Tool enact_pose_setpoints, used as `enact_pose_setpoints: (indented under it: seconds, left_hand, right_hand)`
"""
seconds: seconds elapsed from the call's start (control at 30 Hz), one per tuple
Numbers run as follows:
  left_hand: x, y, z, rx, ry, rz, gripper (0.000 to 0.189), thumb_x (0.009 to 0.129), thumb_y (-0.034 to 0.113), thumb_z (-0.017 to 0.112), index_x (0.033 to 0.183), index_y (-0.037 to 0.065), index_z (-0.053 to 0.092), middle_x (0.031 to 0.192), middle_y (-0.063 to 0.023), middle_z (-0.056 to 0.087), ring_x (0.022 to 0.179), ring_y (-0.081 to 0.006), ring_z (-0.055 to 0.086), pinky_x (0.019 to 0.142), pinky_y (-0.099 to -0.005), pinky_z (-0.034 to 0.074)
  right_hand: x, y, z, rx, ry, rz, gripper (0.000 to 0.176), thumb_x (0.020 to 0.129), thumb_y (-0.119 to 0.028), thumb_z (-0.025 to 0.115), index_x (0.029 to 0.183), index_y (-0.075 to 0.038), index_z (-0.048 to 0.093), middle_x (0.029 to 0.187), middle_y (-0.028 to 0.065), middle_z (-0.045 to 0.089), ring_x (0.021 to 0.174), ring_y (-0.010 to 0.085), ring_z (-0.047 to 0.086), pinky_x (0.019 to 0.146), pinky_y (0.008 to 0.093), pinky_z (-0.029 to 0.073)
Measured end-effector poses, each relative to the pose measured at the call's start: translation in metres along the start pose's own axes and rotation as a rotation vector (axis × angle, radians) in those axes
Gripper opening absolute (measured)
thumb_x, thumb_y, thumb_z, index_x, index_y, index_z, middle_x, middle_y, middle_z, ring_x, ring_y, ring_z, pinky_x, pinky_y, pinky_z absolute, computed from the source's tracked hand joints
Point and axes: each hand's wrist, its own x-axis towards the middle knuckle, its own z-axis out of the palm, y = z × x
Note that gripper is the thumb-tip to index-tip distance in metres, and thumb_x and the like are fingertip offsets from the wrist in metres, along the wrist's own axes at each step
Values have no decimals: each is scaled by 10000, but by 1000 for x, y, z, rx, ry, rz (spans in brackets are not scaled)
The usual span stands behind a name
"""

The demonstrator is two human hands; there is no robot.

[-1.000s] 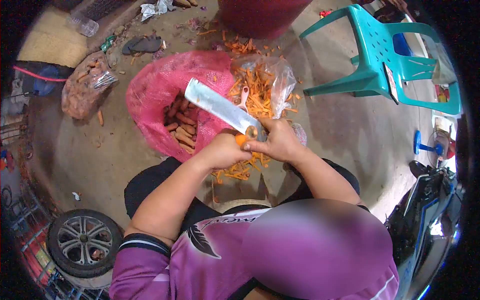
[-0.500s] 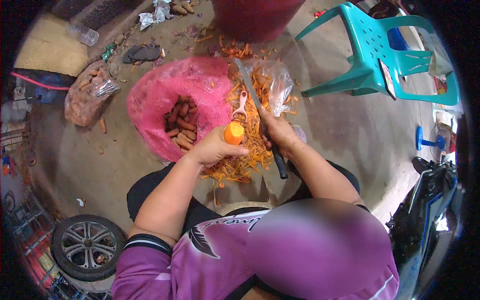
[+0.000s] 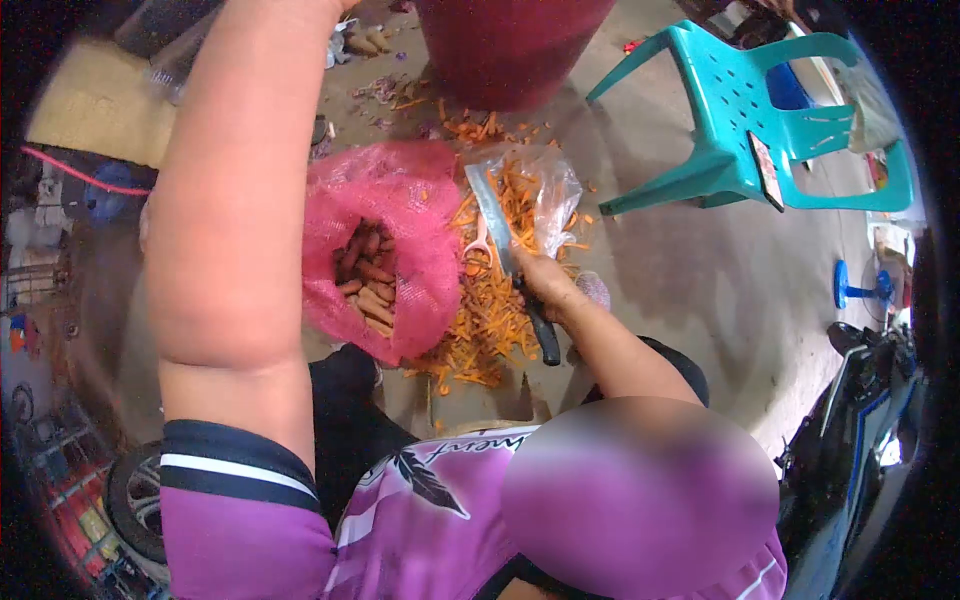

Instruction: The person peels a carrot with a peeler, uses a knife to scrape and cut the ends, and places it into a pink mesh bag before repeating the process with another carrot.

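My right hand [image 3: 545,280] is closed around a large kitchen knife [image 3: 489,208], its blade pointing away from me and the black handle end sticking out below the fist. My left arm [image 3: 235,200] stretches up across the left of the view, and its hand is cut off by the top edge. Under the knife lie orange peelings [image 3: 490,335] on a clear plastic sheet [image 3: 562,190]. Beside the blade is a pink peeler [image 3: 481,240]. A pink mesh sack [image 3: 425,200] gapes open at the left, with reddish-brown roots [image 3: 370,270] inside.
A dark red tub [image 3: 515,50] stands at the far side. To the right is a turquoise plastic chair [image 3: 720,110] with a phone-like object [image 3: 766,170] on it. A motorcycle [image 3: 850,430] stands at lower right, a wheel [image 3: 135,500] lies at lower left.
My left hand, which held a peeled orange root with a cut end over the peelings, has swung up and out of the view at the top left. My right hand still holds the knife.
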Motion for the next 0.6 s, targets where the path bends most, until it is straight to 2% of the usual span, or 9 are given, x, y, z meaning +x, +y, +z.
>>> enact_pose_setpoints:
  seconds: [0.07, 0.13, 0.23, 0.3, 0.33, 0.43, 0.5, 0.57, 0.6]
  left_hand:
    - [-14, -3, -15, -3, -265, -120, 291, 796, 200, 507, 1023, 19, 496, 902, -118, 563, 754, -171, 557, 610, -260, 471]
    - [-25, -29, -55, 35, -636, -391, 282, 806, 238, 508, 1002, 37, 529, 967, -79, 571, 806, -154, 562, 585, -248, 477]
    - [-74, -112, -121, 380, -772, -862, 320, 820, 338, 492, 925, 49, 580, 901, -56, 598, 738, -124, 578, 517, -224, 478]
    - [-108, -183, -170, 767, -902, -1305, 312, 810, 343, 507, 929, 65, 583, 881, -38, 596, 730, -124, 579, 528, -290, 487]
    - [-128, -216, -189, 851, -854, -1467, 333, 741, 324, 604, 896, 30, 571, 802, -84, 588, 710, -194, 575, 555, -333, 468]
    - [-171, -260, -220, 1292, -702, -1240, 298, 754, 262, 580, 918, 14, 566, 818, -138, 597, 727, -254, 582, 634, -372, 466]
    - [-212, -337, -282, 1134, -280, -984, 231, 786, 229, 530, 826, 16, 610, 761, -136, 611, 681, -265, 594, 634, -383, 470]
    - [-216, -357, -287, 1390, -237, -925, 224, 789, 199, 498, 846, 11, 605, 791, -159, 609, 739, -309, 585, 684, -400, 458]
    - [-214, -367, -290, 1516, -215, -887, 223, 791, 185, 482, 856, 9, 602, 805, -171, 608, 767, -331, 581, 709, -408, 452]
  right_hand:
    - [13, 6, -4, -36, 81, 27, 470, 808, -482, 455, 838, -15, 495, 583, 61, 457, 390, 128, 417, 366, 255, 350]
    - [45, 30, -17, -90, 121, -125, 423, 807, -419, 471, 882, -4, 510, 562, 53, 474, 421, 145, 458, 387, 278, 374]
    - [102, 73, -41, -427, 387, -194, 375, 799, -351, 482, 891, 8, 539, 619, 109, 541, 535, 192, 534, 473, 324, 422]
    - [118, 85, -48, -595, 564, -189, 327, 799, -297, 475, 898, 4, 554, 680, 157, 578, 615, 243, 576, 542, 360, 449]
    - [119, 81, -46, -646, 561, -154, 346, 801, -290, 452, 917, 21, 550, 763, 191, 570, 706, 280, 567, 622, 376, 439]
    - [143, 80, -38, -947, 479, -93, 358, 794, -248, 423, 962, 47, 537, 904, 257, 561, 917, 358, 528, 808, 403, 408]
    - [136, 63, -18, -967, 446, -111, 322, 781, -218, 441, 946, 41, 536, 889, 253, 557, 919, 370, 513, 800, 408, 412]
    - [143, 64, 9, -856, 648, -177, 264, 765, -187, 477, 891, 37, 535, 903, 246, 534, 916, 379, 495, 768, 423, 421]
    - [152, 69, 15, -918, 605, -296, 270, 767, -202, 487, 892, 33, 530, 913, 244, 528, 910, 375, 500, 765, 424, 422]
